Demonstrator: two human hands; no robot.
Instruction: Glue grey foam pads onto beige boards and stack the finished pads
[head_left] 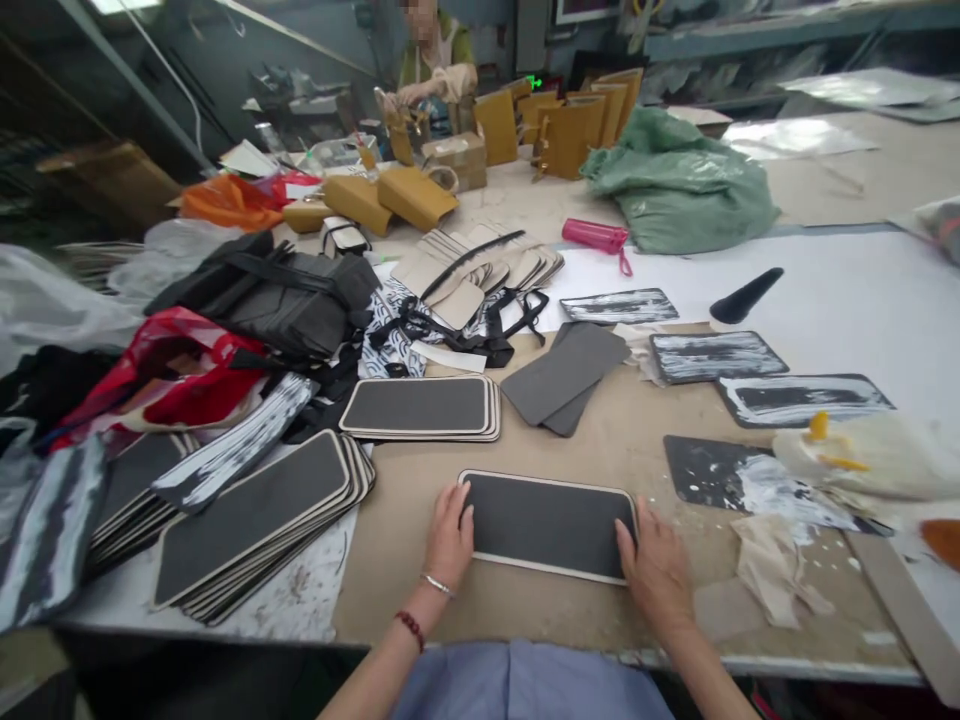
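Note:
A dark grey rounded panel with a pale border (547,525) lies flat on the brown board in front of me. Its left end is held by my left hand (450,535), thumb on top and fingers along the edge. At the opposite end my right hand (658,560) grips it the same way. Just beyond are a small stack of similar bordered panels (416,405) and two plain grey pieces (566,378), one across the other. A larger fanned stack of bordered panels (255,510) lies to the left of my left hand.
White-smeared strips (716,355) and a glue-smeared dark board (709,470) lie right, near a crumpled cloth (776,565). A black-handled brush (746,297), pink pouch (596,236) and green sack (679,180) sit farther back. Bags (277,295) crowd the left. A person (435,75) works beyond.

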